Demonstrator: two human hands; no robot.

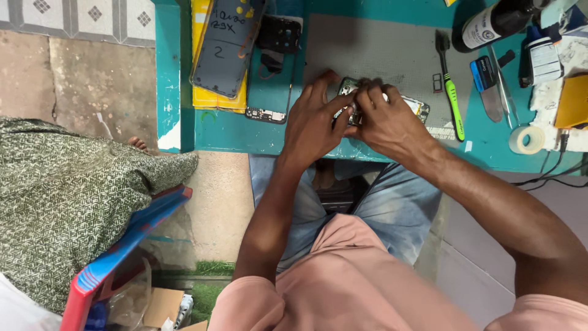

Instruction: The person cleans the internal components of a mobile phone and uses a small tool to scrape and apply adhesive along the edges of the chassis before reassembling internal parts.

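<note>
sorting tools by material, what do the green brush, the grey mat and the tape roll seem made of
Green brush: looks like glossy moulded plastic, bright green handle with dark bristles. Grey mat: probably rubber or silicone, flat and matte with no shine. Tape roll: pale, slightly translucent ring, likely plastic or paper tape; the look leaves it open.

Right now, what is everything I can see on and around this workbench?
Opened phone: one, bare circuit parts showing, on the grey mat under both hands.
Grey mat: one, middle of the teal bench.
Phone screen panel: one, dark grey, on yellow packets at the bench's left.
Small circuit strip: one, near the bench's front edge.
Toothbrush: one, green and black, right of the mat.
Bottle: one, dark with white label, far right corner.
Tape roll: one, white, right edge.
Patterned cloth: green, another person's, on the left.
Left hand: on the phone.
Right hand: on the phone.
</note>
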